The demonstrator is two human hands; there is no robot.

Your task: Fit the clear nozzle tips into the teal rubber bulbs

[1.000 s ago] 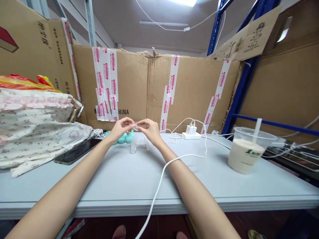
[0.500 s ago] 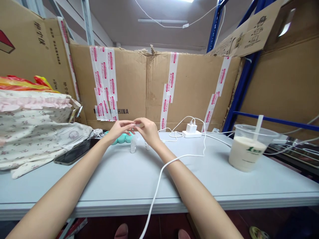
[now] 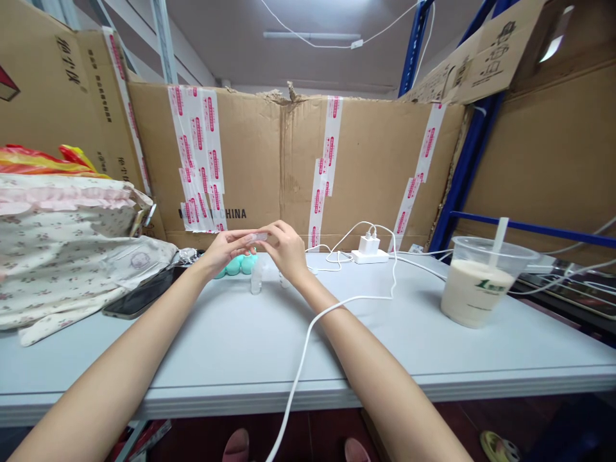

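Note:
My left hand (image 3: pixel 226 248) and my right hand (image 3: pixel 285 246) meet above the far middle of the grey table (image 3: pixel 250 346). Together their fingertips pinch a small clear piece (image 3: pixel 260 237), too small to name. Just below the hands stands a small clear plastic thing (image 3: pixel 256 280) on the table. A teal plastic object (image 3: pixel 237 265) lies behind it, partly hidden by my left hand. A white cable (image 3: pixel 308 340) runs over my right forearm and hangs off the table's front edge.
A folded floral cloth (image 3: pixel 62 244) and a dark phone (image 3: pixel 137 295) lie at the left. A white charger (image 3: pixel 369 251) sits at the back, a plastic cup of milky drink with a straw (image 3: pixel 479 282) at the right. Taped cardboard walls (image 3: pixel 289 167) close off the back.
The hands have kept their fingertips together on the small clear piece and shifted slightly left and up in view. The camera has tilted a little.

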